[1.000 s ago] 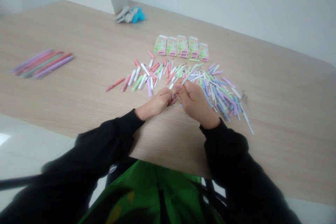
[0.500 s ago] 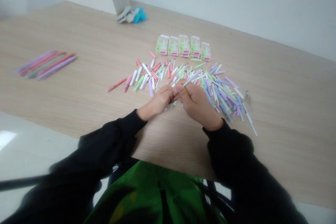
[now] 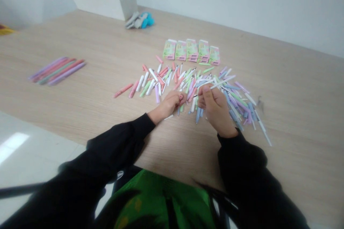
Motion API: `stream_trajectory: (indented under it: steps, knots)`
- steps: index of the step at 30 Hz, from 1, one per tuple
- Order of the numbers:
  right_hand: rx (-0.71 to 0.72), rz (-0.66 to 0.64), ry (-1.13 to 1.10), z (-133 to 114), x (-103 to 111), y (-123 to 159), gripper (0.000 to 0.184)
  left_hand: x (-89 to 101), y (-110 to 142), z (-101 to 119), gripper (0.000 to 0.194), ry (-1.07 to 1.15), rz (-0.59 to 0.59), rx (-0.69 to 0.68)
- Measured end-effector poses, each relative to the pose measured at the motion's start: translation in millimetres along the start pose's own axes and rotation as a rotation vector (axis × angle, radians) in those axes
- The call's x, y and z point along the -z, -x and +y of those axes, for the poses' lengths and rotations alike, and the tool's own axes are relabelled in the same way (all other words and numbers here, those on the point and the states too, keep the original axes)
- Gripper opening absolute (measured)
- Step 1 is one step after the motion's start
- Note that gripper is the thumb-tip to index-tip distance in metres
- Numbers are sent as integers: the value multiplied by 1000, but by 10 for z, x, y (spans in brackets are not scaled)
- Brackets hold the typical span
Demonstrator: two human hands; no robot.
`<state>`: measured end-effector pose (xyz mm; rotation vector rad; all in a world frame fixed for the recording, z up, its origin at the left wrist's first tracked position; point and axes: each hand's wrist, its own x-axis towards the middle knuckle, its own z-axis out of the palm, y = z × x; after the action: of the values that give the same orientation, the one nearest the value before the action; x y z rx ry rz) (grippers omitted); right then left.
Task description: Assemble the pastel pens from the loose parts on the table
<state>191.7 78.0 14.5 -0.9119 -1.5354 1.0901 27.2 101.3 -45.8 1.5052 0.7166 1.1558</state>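
Hands [image 3: 216,111] parted, small boxes [image 3: 191,50] beyond

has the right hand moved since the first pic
Yes, the right hand has moved rightward, away from the left hand, judged against the row of green and pink boxes.

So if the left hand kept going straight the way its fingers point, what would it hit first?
Probably a slim pink plastic tube lying just past the fingertips of the left hand, though depth is hard to judge from here; the right hand sits just beyond it.
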Motion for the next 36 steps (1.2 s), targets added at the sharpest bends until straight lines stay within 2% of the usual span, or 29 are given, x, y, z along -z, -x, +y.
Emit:
stream_trajectory:
  steps: [4,8,10,13,20,24,30,32,36]
  knots:
    - [-201,86,-155,-2,139,-20,35,13,-28,170,8,39,1,-10]
    - [-321,90,-58,19,214,4,31,14,3,321,6,12,-30,-12]
    - [-333,53,44,59,228,19,35,15,28,368,5,-6,-45,-15]
    - [-274,22,160,127,232,28,42,18,64,417,7,-46,-63,-45]
    - [-276,-12,280,171,232,31,47,47,106,470,13,-211,-150,-141]
    - [-303,10,171,132,206,37,47,58,107,454,15,-201,-144,-129]
    - [-368,33,-144,-19,131,67,45,-11,147,571,15,-133,-25,-7]
    - [-351,34,-203,-59,116,78,43,-38,165,620,14,-140,-43,59]
    - [-354,34,-216,-94,92,83,44,-99,179,665,14,-141,-151,127]
